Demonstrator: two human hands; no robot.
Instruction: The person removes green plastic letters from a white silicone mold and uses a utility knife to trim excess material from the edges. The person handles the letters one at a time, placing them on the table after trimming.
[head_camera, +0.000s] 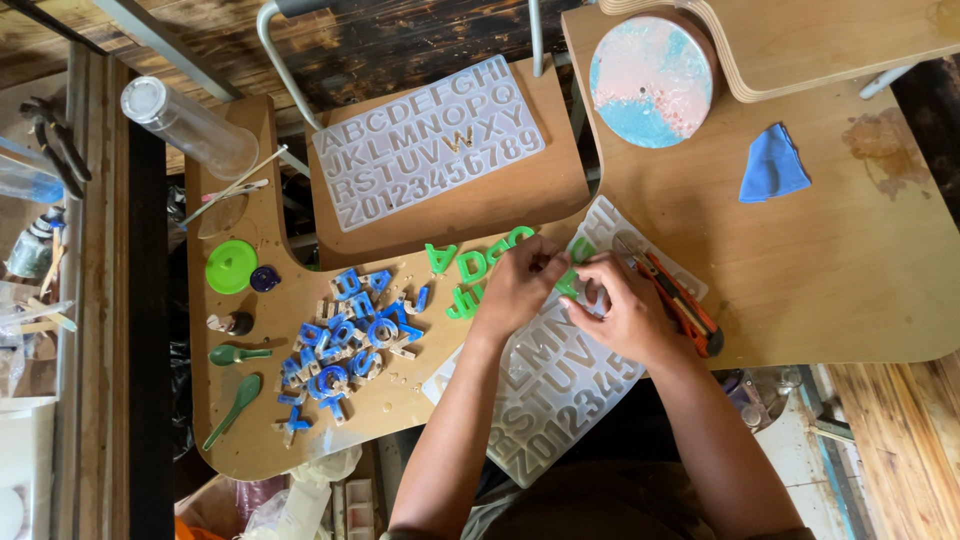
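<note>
Item, nearest us: clear silicone letter mould (560, 395), running under both wrists. Item: left hand (515, 290), fingertips pressed together on the mould's far edge. Item: right hand (625, 315), thumb and forefinger pinching a green cast letter (570, 283) between the two hands. Item: more green letters (465, 275) just left of our left fingers; blue letters (345, 340) further left; orange cutter (680, 305) touching the right hand's outer side. We judge it best to flex the mould gently and peel evenly.
</note>
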